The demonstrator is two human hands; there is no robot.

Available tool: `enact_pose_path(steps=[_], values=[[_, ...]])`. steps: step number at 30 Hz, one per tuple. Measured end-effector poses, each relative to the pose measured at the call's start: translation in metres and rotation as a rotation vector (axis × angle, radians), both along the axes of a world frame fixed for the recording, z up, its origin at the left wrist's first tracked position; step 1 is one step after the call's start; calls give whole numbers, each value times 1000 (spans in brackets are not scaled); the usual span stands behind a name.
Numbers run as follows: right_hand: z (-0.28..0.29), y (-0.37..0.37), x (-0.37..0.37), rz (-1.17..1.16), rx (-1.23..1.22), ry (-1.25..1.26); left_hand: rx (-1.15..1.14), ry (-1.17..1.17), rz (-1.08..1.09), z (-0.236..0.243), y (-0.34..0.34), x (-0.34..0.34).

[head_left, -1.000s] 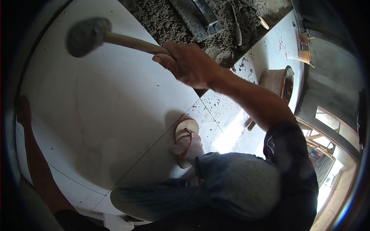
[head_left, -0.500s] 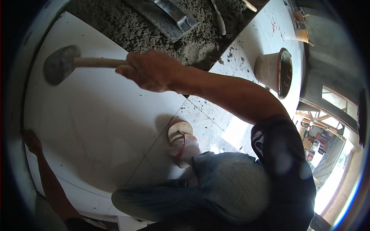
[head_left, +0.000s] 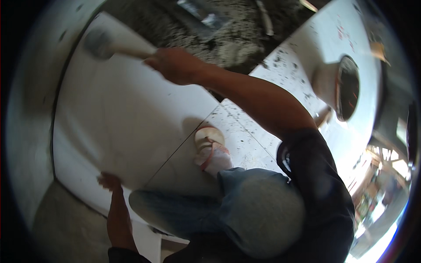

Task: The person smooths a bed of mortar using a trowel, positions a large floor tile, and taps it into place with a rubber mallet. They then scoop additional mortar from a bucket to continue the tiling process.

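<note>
My right hand [head_left: 177, 65] is wrapped round the wooden handle of a rubber mallet [head_left: 99, 44]. The mallet's grey head is over the far left part of a large white floor tile [head_left: 118, 105]; motion blur hides whether it touches. Lower down, my left hand [head_left: 109, 181] hovers over or rests on the tile's near part, its fingers stretched out, slightly blurred and holding nothing. Along the tile's far edge lies a bed of dark, grainy mortar [head_left: 239, 52]. On that mortar sits a flat metal trowel [head_left: 204, 19].
A mortar-stained bucket [head_left: 326, 87] stands at the right on speckled tiles. A long thin tool [head_left: 265, 19] lies in the mortar. The wall [head_left: 33, 118] borders the tile at left. My sandalled foot [head_left: 212, 151] is beside a tile joint.
My left hand has left the wall edge and come rightward across the tile. The mallet in my right hand has moved up and to the right in the picture. The view has shifted too.
</note>
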State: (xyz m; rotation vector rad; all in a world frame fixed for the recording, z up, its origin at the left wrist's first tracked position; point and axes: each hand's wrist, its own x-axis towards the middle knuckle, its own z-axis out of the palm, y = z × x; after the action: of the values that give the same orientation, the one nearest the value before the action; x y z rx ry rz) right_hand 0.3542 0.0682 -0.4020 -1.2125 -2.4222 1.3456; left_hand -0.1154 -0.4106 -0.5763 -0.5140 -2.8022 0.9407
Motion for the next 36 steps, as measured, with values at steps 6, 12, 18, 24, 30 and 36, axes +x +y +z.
enact_pose_path(steps=[6,12,18,24,30,36], values=[[-4,-62,119,-112,423,-53,548,-337,-24,51,28,94],[36,-129,198,-854,-714,-38,544,-282,-62,70,-1,153],[29,-143,209,-769,-844,-123,645,-320,-11,78,2,161],[25,-131,200,-792,-854,-89,680,-310,-86,71,-9,149],[22,-130,191,-760,-833,-99,644,-273,-116,59,-26,142],[25,-120,185,-741,-830,-125,611,-280,-95,39,-62,146]])
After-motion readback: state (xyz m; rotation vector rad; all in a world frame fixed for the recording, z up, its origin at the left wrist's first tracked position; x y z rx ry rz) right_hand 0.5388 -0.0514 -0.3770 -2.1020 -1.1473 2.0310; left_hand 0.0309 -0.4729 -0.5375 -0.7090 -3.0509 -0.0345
